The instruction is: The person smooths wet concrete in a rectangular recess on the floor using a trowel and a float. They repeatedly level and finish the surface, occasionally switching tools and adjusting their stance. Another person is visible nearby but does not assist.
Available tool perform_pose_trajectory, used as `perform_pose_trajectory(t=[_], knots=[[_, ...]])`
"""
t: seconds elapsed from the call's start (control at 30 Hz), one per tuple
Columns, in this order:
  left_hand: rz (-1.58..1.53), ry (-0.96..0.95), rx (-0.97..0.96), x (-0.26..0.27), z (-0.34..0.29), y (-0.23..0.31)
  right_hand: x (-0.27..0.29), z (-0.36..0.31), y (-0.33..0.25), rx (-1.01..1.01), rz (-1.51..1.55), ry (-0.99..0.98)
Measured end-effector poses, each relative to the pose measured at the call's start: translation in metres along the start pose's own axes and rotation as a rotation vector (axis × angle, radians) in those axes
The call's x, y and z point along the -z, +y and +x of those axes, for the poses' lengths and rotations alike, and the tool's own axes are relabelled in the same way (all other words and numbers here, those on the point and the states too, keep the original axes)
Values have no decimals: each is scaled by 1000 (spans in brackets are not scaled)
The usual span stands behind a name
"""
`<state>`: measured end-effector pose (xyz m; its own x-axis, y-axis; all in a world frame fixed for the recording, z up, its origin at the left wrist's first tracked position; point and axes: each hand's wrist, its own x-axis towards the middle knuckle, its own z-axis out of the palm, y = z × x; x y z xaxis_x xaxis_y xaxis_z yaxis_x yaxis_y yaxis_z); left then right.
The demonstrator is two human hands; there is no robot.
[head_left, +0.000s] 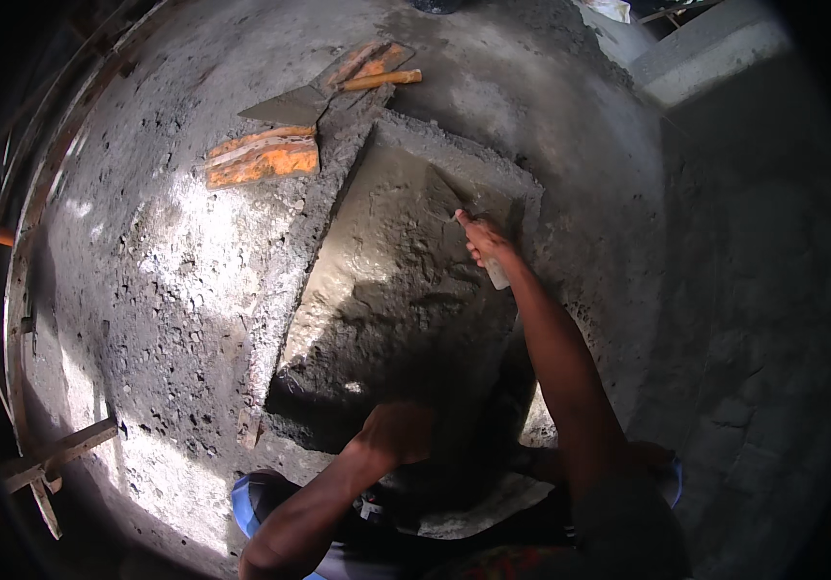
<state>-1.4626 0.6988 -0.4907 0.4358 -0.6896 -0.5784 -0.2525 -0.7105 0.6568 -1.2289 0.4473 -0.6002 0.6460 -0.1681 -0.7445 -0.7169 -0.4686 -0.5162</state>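
My right hand (486, 241) is closed round the pale handle of a trowel (499, 275). The trowel's blade (443, 189) rests against wet grey mortar (377, 242) near the far right corner of a four-sided patch with a raised, rough rim (323, 227). The mortar is smooth and shiny at the far side, lumpy in the middle. At the patch's near edge my left hand (401, 430) is curled in deep shadow. Its fingers and anything they hold are hidden.
Beyond the patch on the left, a second trowel (285, 104) with a wooden handle lies between two orange, cement-smeared pieces (265, 157). Wooden bars (62, 454) stand along the left. A concrete ledge (710, 58) is at the far right. Rough pitted concrete (174, 329) surrounds the patch.
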Motion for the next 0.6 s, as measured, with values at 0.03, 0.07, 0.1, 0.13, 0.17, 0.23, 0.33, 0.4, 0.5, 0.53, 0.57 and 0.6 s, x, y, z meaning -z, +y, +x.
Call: perform_pose_trajectory(t=[0.03,0.07,0.1,0.13,0.17,0.23,0.33,0.4,0.5,0.53,0.57,0.6], knots=[[0,-9,-2,1,-1,0,-7,13,-3,-26,-27,11],[16,1,4,3,-2,0,-23,21,-3,-9,9,-2],[27,-19,12,6,-1,0,-44,25,0,-43,112,-2],[35,-56,17,7,-2,1,-63,25,4,21,91,42],[24,-69,25,9,-2,1,-79,20,9,43,24,116],[15,-69,29,14,2,3,-93,0,19,127,-122,113],[59,-77,-44,21,11,1,-97,-47,27,132,-303,-16],[75,-70,-3,23,14,-3,-78,-78,34,70,-294,-149],[67,-42,8,19,16,-8,-36,-95,47,23,-197,-119],[56,-31,21,15,15,-9,-24,-94,53,-5,-157,-85],[25,-28,6,10,14,-8,-14,-85,55,-52,-114,8],[10,-26,8,7,12,-8,0,-72,53,-83,38,1]])
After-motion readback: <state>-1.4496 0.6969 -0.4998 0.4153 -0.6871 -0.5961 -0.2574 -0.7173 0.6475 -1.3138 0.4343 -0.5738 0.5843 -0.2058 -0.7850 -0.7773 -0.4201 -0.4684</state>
